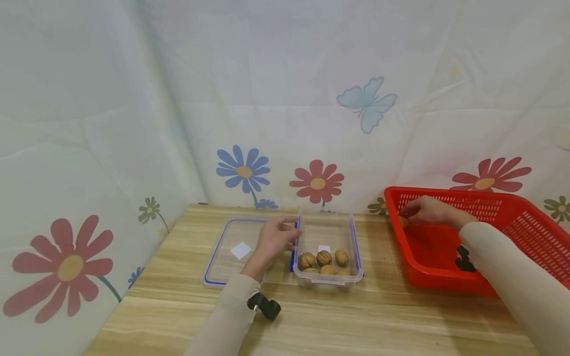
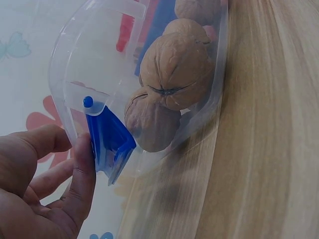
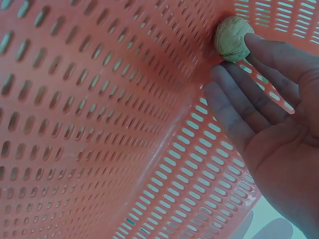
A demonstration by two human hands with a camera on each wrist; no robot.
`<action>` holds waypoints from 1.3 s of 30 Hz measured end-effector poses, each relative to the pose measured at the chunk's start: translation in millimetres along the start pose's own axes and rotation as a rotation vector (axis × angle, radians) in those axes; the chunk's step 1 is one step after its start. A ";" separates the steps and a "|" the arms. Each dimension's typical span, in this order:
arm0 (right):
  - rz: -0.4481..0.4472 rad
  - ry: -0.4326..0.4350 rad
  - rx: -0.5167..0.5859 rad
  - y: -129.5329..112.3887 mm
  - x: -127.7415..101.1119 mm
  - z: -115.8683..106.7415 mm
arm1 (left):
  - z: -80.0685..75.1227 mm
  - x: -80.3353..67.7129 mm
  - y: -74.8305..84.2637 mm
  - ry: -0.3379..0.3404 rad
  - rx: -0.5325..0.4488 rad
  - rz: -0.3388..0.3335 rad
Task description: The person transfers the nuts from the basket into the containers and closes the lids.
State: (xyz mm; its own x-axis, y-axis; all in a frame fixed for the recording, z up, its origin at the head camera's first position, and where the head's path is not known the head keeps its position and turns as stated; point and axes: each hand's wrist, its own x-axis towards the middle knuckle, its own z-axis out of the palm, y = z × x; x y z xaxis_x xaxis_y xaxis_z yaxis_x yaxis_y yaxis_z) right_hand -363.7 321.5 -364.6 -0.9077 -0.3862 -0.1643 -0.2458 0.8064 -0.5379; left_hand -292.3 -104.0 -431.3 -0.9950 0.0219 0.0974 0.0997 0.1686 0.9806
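left hand (image 2: 35, 194) fingers on container (image 1: 328, 257) clasp (image 2: 107, 142) | right hand (image 3: 279, 144) fingers open, touching walnut (image 3: 233, 38) | basket (image 1: 525, 222)

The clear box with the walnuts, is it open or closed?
Open. The clear box has no cover on; its lid lies flat on the table beside it, and the walnuts sit uncovered.

We see brown walnuts (image 1: 324, 257) in a clear box (image 1: 328, 282) with blue latches (image 2: 107, 142), a red slotted basket (image 1: 525, 217), a pale wood-grain worktop (image 1: 356, 321), and a white backdrop (image 1: 178, 99) printed with red and blue flowers.
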 end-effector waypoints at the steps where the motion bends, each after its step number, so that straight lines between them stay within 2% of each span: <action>1: 0.003 -0.003 0.000 -0.2 -0.1 -0.1 | -0.1 0.0 0.0 0.000 0.000 0.001; 6: -0.003 -0.025 -0.001 2.1 1.4 -1.6 | -0.1 0.8 -0.4 -0.003 0.002 0.007; 16: -0.013 -0.051 -0.007 23.7 15.8 -3.3 | -1.1 -1.5 2.6 -0.010 0.003 0.020; 21: -0.055 -0.061 -0.014 17.1 9.7 -4.0 | -1.2 -2.2 3.0 -0.010 0.015 0.016; 26: -0.036 -0.062 -0.019 6.2 2.2 -3.7 | -0.5 -1.9 2.1 -0.015 0.001 0.017; 33: 0.035 -0.005 -0.045 -6.4 -6.8 -3.4 | 0.5 -0.6 0.9 -0.011 0.006 0.017; 39: 0.020 0.049 -0.069 -10.1 -12.1 -7.4 | 0.1 -0.2 0.8 -0.010 -0.005 0.018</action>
State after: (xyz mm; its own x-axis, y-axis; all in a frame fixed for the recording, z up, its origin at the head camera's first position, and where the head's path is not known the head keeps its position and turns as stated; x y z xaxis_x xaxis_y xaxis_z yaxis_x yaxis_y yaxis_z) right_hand -352.7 321.4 -351.0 -0.9277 -0.3489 -0.1327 -0.2491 0.8432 -0.4763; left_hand -292.0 -103.7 -430.6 -0.9929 0.0345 0.1135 0.1176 0.1629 0.9796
